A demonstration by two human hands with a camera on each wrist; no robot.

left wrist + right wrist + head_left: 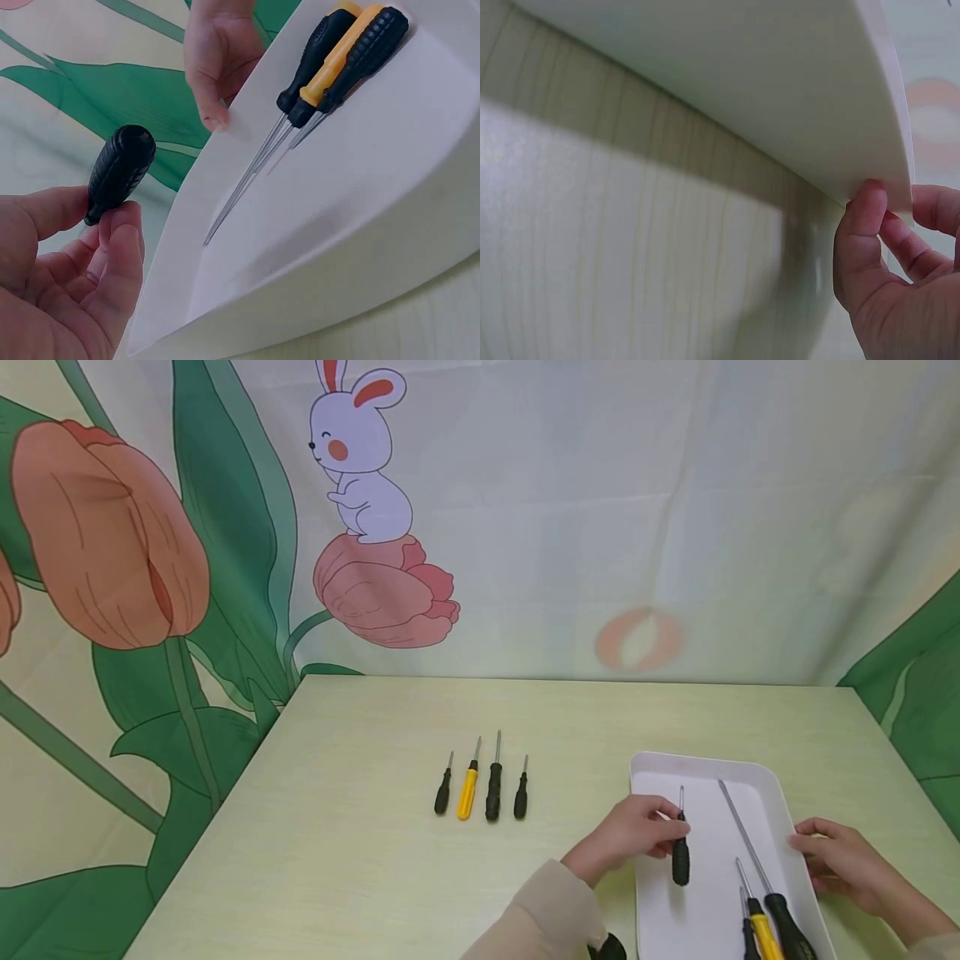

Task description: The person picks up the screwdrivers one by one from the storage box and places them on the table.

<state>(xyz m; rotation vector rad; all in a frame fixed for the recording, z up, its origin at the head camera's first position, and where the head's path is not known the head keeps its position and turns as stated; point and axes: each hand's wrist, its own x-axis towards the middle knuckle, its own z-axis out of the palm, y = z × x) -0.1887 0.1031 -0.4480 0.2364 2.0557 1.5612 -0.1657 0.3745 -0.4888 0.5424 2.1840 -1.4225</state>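
A small black-handled screwdriver point(680, 852) is pinched between the thumb and fingers of my left hand point(633, 831), above the left part of the white tray point(708, 758). Its handle point(121, 169) points toward the camera in the left wrist view, hiding the shaft. My right hand point(843, 864) grips the tray's right edge; the right wrist view shows its thumb point(866, 206) against the outer wall. Inside the tray lie a long black screwdriver point(787, 927), a yellow-handled screwdriver point(763, 933) and a small black screwdriver point(749, 937).
Left of the tray, several screwdrivers stand in a spaced row on the table point(337, 860), among them a yellow one point(468, 789) and a larger black one point(493, 789). A black object point(611, 948) shows partly by the left sleeve. A printed curtain point(540, 527) hangs behind.
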